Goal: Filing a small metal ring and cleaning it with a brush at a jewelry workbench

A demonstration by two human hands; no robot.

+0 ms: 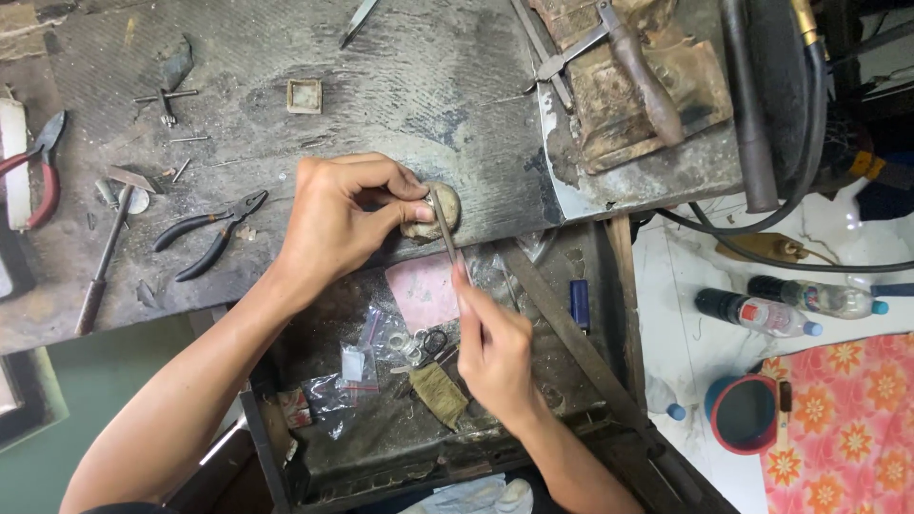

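Note:
My left hand [343,214] pinches a small metal piece against a rounded wooden bench peg [447,205] at the front edge of the worn workbench [409,86]. My right hand [495,347] holds a thin metal file [444,228] whose tip rests on that piece at the peg. The piece itself is mostly hidden by my fingertips. Below the hands lies an open drawer tray [381,438] with a pink sheet [424,290], small plastic bags and scraps.
Black pliers [214,233] and red-handled pliers [38,176] lie on the bench at left, near a hammer [100,271]. A small square frame [304,95] sits further back. At right, bottles [762,312], a blue cup [745,412] and a floral cloth [847,419] lie on the floor.

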